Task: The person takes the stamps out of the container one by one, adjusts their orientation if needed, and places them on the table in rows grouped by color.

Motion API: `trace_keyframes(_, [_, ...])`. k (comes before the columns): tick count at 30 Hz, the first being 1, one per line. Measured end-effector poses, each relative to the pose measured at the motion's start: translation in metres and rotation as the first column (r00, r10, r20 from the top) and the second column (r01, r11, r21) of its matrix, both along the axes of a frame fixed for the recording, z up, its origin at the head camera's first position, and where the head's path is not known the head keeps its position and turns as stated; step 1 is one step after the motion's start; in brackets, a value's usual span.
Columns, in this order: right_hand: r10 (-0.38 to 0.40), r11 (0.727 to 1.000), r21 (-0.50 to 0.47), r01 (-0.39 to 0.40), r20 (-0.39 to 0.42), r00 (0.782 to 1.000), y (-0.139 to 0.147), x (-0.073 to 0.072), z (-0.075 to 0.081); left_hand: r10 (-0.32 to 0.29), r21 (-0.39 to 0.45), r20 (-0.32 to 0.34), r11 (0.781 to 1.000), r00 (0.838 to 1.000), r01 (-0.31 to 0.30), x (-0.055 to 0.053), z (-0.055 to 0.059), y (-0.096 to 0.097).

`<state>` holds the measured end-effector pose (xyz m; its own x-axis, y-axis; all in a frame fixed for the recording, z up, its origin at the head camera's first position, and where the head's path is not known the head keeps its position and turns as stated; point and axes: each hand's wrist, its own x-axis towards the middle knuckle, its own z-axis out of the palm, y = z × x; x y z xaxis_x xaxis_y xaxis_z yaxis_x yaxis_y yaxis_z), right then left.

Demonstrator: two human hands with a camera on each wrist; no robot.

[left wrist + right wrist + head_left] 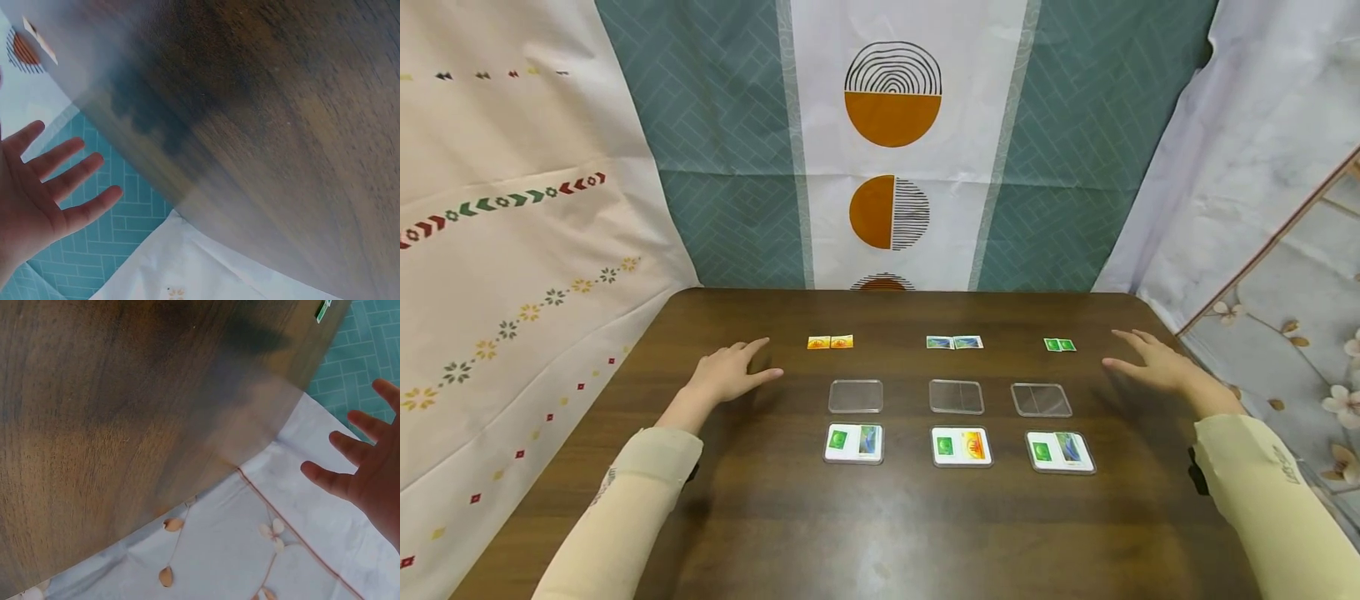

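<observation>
Pale sleeves [632, 500] enter both lower corners. Orange cards [831, 342] lie near the left hand [726, 372], green cards [1060, 344] near the right hand [1161, 367], both with fingers extended and spread; blue cards [954, 342] lie between. Three clear cases [956, 397], then three filled cases [962, 447], rest nearer on the brown table [775, 533]. Finer detail appears too small to verify.
</observation>
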<state>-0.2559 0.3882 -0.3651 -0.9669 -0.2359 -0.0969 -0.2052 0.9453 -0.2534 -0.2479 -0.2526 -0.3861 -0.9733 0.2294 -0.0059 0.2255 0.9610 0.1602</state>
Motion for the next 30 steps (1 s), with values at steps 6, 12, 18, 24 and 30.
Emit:
trace_keyframes(6, [0.041,0.999,0.004,-0.041,-0.028,0.999,0.0016,0.0012,-0.0061,-0.015,-0.018,-0.01,1.0,1.0,0.015,-0.0008,-0.0009,-0.0001])
trace_keyframes(12, [0.063,0.998,-0.015,-0.063,-0.022,0.998,0.0006,-0.0014,-0.0067,-0.013,-0.008,-0.011,1.0,1.0,0.013,-0.0005,-0.0021,-0.001])
trace_keyframes(18, [0.068,0.997,-0.027,-0.068,-0.006,0.998,-0.0018,-0.0021,-0.0042,-0.035,0.015,-0.016,0.999,0.999,0.035,-0.0016,-0.0048,-0.0001])
trace_keyframes(24, [0.084,0.996,0.008,-0.084,-0.015,0.996,-0.0057,-0.0014,-0.0028,-0.061,0.09,0.0,0.994,0.998,0.061,0.0004,-0.0076,0.0024])
trace_keyframes(30, [0.099,0.994,0.04,-0.098,-0.023,0.995,-0.0078,0.0011,-0.0044,-0.106,0.166,0.002,0.981,0.994,0.104,0.0031,-0.0077,0.0087])
